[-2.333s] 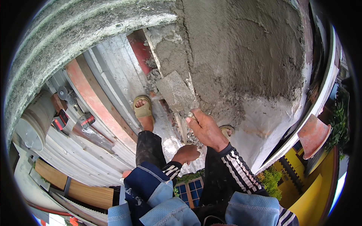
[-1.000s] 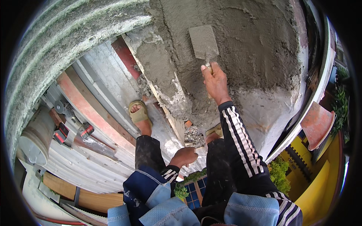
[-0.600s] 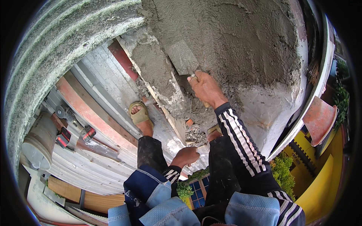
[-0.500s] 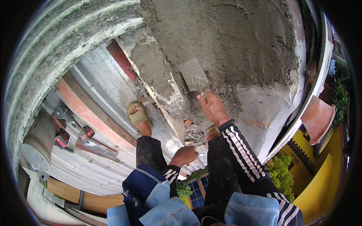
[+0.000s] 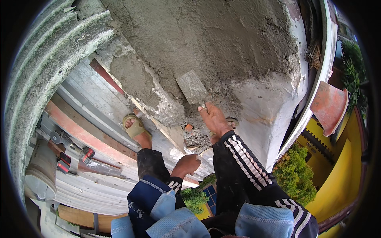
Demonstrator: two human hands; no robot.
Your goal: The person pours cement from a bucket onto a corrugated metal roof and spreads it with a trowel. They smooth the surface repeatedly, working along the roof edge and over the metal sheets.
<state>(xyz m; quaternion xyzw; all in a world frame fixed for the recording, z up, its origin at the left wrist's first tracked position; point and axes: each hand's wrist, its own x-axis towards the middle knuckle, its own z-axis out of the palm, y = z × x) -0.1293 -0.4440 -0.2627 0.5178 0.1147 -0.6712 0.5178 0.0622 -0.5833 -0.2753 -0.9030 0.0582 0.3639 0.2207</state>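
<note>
My right hand [image 5: 214, 119] grips the handle of a trowel [image 5: 192, 87]. The trowel's flat, mortar-smeared blade points up and to the left, against a wide layer of wet grey mortar [image 5: 206, 43]. Whether the whole blade touches the mortar cannot be made out. Below and to the left, my left hand [image 5: 185, 166] is a loose fist near my knees, with nothing showing in it. Between the two hands lies crumbled rubble [image 5: 197, 139] with a small orange brick piece [image 5: 188, 127]. A mortar-coated ledge [image 5: 137, 79] runs left of the trowel.
At left stand a bucket [image 5: 41, 170] and power tools with red-and-black batteries [image 5: 64, 162]. Metal roofing sheets [image 5: 95, 188] and a reddish beam [image 5: 85, 127] lie beside my sandalled foot [image 5: 135, 126]. A terracotta pot [image 5: 329, 107] sits beyond the white edge at right.
The view has shifted, so most of the scene sits further left. My right hand and the trowel sit slightly lower against the mortar. The left fist stays low by my knees.
</note>
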